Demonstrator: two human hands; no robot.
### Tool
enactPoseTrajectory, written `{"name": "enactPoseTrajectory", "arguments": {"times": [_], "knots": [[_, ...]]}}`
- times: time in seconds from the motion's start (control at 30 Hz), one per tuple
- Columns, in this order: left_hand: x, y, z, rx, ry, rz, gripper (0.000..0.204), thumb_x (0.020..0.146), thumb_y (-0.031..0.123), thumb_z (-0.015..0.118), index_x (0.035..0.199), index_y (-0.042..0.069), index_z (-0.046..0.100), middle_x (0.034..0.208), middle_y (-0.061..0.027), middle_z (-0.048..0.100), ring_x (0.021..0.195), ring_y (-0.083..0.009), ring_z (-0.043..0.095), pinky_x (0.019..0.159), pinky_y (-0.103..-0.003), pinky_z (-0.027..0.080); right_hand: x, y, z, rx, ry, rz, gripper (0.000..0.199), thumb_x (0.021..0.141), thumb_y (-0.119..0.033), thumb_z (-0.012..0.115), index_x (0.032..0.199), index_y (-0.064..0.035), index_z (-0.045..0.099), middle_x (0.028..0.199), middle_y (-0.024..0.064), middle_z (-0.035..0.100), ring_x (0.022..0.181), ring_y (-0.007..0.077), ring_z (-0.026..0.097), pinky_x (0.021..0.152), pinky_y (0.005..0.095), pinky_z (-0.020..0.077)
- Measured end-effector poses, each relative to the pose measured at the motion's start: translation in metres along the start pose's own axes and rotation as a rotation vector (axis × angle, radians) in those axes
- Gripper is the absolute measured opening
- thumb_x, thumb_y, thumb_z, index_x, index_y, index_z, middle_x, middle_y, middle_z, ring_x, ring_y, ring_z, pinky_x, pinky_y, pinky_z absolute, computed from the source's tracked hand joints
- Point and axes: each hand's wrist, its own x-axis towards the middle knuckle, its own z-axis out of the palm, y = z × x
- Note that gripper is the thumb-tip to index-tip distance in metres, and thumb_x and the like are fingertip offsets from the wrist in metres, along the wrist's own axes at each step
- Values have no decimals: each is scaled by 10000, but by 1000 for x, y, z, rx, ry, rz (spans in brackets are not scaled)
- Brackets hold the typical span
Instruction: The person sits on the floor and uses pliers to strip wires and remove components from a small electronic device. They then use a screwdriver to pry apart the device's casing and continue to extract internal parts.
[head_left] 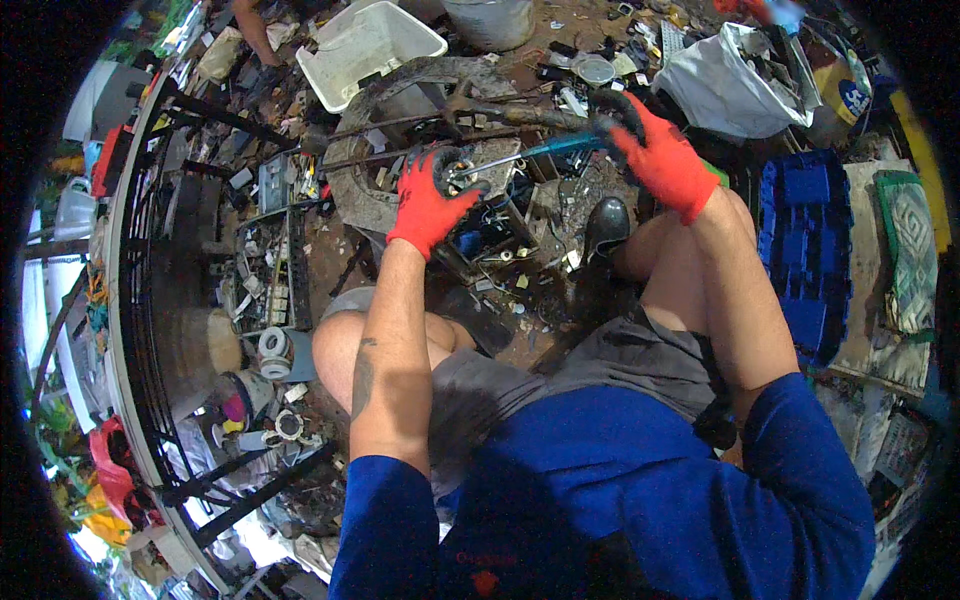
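Note:
Both hands wear red gloves with black palms and fingers. My right hand [662, 158] is closed around the handle of a screwdriver [563, 145] with a teal handle and a long metal shaft. The shaft slants down and left to my left hand [430, 205]. There, black-coated fingers curl around a small part with a metallic look; its kind is too small to make out, and the fingers partly cover it. The screwdriver's tip is at or very near this part. Under the hands is a worn, grey work block [500, 152]. A hammer-like tool [500, 112] lies just beyond.
A white plastic tub [372, 50] and a bucket [490, 22] stand at the far side. A white sack [735, 80] of scrap sits far right, with a blue plastic crate [805, 255] nearer. Scrap pieces litter the floor; a black metal rack [140, 290] runs along the left.

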Motion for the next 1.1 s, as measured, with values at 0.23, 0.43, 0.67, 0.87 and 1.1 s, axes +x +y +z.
{"name": "enactPoseTrajectory", "arguments": {"times": [0.23, 0.43, 0.67, 0.87, 1.1], "knots": [[5, -8, -15, -253, -156, -102, 781, 784, 256, 710, 1468, 86, 375, 1446, -209, 447, 1394, -404, 337, 1169, -480, 239, -7, 11, 3, 330, 83, -317, 466, 943, -237, 625, 1374, -109, 507, 1142, 129, 675, 1062, 217, 634, 947, 353, 491], [0, -17, -15, -135, -173, -101, 726, 811, 259, 663, 1459, 82, 390, 1462, -214, 435, 1376, -412, 365, 1144, -460, 303, -2, -3, -5, 3, -71, 60, 522, 910, -181, 667, 1396, -103, 494, 1203, 142, 654, 1138, 231, 616, 1001, 363, 467], [5, 5, -25, -160, -186, -110, 668, 804, 256, 675, 1399, 43, 461, 1390, -225, 511, 1341, -392, 429, 1119, -431, 358, -4, 26, -1, 16, -1, -254, 552, 885, -213, 688, 1394, -106, 500, 1249, 198, 614, 1180, 333, 598, 1002, 381, 470], [3, 2, -29, -78, -151, -55, 622, 789, 253, 693, 1346, 35, 523, 1353, -219, 548, 1290, -386, 487, 1087, -417, 400, -7, 14, -5, -65, -104, -364, 558, 864, -172, 700, 1387, -122, 514, 1304, 199, 588, 1203, 346, 580, 1040, 400, 446], [7, 18, -34, -34, -163, -72, 575, 786, 265, 701, 1305, 58, 566, 1283, -211, 589, 1197, -371, 562, 1016, -410, 460, -15, -2, -12, -65, -79, -188, 503, 840, -130, 703, 1324, -109, 568, 1283, 192, 607, 1216, 334, 572, 1037, 392, 448]]}}
